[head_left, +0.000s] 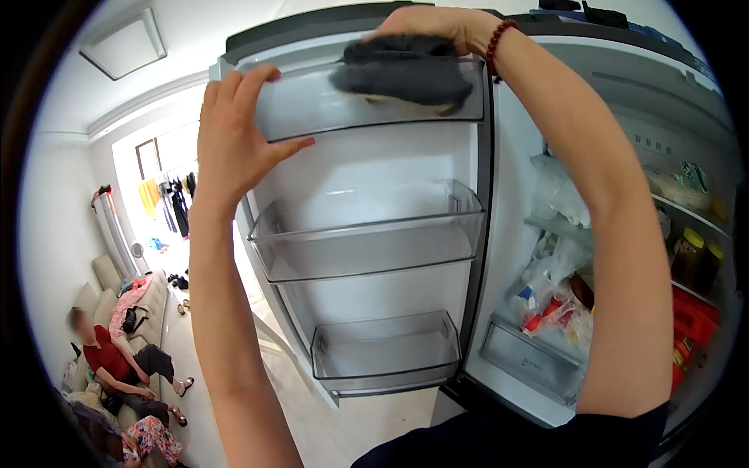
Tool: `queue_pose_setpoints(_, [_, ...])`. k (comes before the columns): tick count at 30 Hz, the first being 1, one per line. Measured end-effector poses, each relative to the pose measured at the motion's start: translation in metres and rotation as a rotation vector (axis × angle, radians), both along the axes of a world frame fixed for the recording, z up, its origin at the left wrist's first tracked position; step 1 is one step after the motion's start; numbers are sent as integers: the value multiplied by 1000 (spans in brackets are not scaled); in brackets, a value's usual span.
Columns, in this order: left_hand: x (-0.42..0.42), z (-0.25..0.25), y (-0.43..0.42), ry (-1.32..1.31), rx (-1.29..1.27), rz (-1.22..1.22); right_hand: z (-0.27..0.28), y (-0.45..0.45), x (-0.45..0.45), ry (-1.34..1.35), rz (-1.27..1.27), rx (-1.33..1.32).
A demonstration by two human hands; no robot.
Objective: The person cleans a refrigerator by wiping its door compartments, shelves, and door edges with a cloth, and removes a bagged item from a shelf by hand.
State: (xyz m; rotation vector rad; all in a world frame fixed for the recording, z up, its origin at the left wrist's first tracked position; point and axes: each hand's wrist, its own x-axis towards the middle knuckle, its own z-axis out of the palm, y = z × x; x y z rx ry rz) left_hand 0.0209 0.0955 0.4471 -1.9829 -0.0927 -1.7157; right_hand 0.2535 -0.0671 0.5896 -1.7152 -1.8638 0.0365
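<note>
The right hand [425,23] has its grip on a dark gray cloth [406,78]. The cloth is up high, at the rim of the top door bin [296,103]. It is blurry, so I can't tell if its low part is in front of the clear plastic or behind it. The left hand [232,129] grips the left end of that bin, with its fingers over the rim and its thumb by the low edge.

The wiping looks partly along, I think. The cloth is on the top bin now, so that one seems not done yet. The middle bin [374,253] and the bottom bin [386,360] sit in place on the open fridge door [374,160], with no hand on them. I can't tell if they are wiped or still left.
</note>
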Motion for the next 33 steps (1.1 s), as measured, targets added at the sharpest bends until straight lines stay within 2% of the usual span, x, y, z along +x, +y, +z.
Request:
queue_pose_setpoints(3, [1,-2,-6,-6,-64,24,11,-25,-8,372,279,288])
queue_pose_setpoints(6, [5,-6,-8,-36,-86,-9,19,-52,-13,426,618,283])
queue_pose_setpoints(7, [5,-6,-7,-23,-92,10,17,-60,-21,422,658,267])
queue_pose_setpoints(13, [5,-13,1,-91,38,-9,-22,-76,-86,170,585,413])
queue_pose_setpoints(15, [-2,-26,-9,-142,-15,-125,-46,-71,-112,123,544,453])
queue_pose_setpoints(16, [-6,-35,-14,-166,-39,-185,-50,-66,-120,-112,523,475])
queue_pose_setpoints(17, [-13,-47,-21,-152,-244,-455,-54,-59,-127,-340,494,493])
queue_pose_setpoints(18, [-22,-70,-8,-91,-527,-945,-65,-45,-134,-458,451,562])
queue_pose_setpoints(19, [-32,-93,5,-155,-787,-1459,-77,-32,-141,-572,404,636])
queue_pose_setpoints(20, [-36,-109,-1,-176,-878,-1469,-98,-10,-146,-579,347,771])
queue_pose_setpoints(22, [-35,-135,-28,-225,-1050,-1483,-130,8,-158,-630,356,852])
queue_pose_setpoints(23, [-34,-144,-42,-251,-1132,-1486,-141,11,-166,-636,361,773])
queue_pose_setpoints(24, [-33,-151,-52,-282,-1212,-1490,-148,9,-170,-584,330,579])
queue_pose_setpoints(26, [-44,-154,-52,-127,-1231,-1842,-143,22,-164,-540,528,414])
queue_pose_setpoints(28, [-57,-147,-51,4,-1186,-2051,-133,34,-137,-447,727,773])
queue_pose_setpoints(29, [-61,-145,-42,-104,-1127,-1922,-114,32,-123,-571,667,928])
queue_pose_setpoints(30, [-63,-141,-41,-229,-1169,-1929,-98,24,-110,-692,601,1083])
queue_pose_setpoints(32, [-72,-128,-36,-201,-1115,-1834,-81,-15,-84,-1058,26,1023])
queue_pose_setpoints(33, [-69,-117,-42,-368,-1145,-1789,-77,-19,-67,-1040,-105,984])
